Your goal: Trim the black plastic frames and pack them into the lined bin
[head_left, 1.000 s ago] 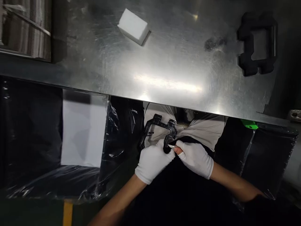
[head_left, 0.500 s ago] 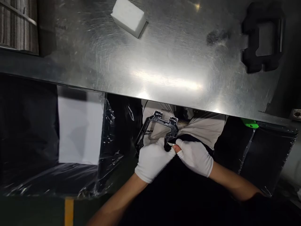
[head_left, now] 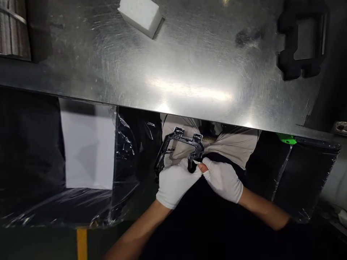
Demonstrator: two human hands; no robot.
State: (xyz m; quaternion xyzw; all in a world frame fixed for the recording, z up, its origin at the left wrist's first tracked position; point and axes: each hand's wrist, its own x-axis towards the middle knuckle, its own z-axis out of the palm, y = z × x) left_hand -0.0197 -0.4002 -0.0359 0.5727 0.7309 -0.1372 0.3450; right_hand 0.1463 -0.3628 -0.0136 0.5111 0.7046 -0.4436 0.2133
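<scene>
Leftmost, we see a strapped stack (head_left: 12, 34) on the left part of the table (head_left: 189, 61), back from the near edge. Below that edge hangs black plastic (head_left: 29, 151), and just right of it a white sheet (head_left: 89, 151). Further right, a white block (head_left: 139, 14) sits on the table, well back from the near edge.

The frame (head_left: 187, 139) is off the table, held above the lap just past the middle of the near edge. We see its two tabs facing the table and its inner side towards us. The left hand (head_left: 176, 184), gloved, is closed around the frame's lower right arm. Touching or nearly touching that arm is a small pale tool (head_left: 196, 162), perhaps a blade, pinched by the right hand (head_left: 223, 180), whose thumb tip is bare.

We judge the work on this arm to be under way, not finished, since the tool is at it; which of the other edges are done or left, we cannot tell.

To the right, a green piece (head_left: 287, 138) shows just below the near edge. A black part (head_left: 290, 64) lies flat near the table's right edge, untouched.
</scene>
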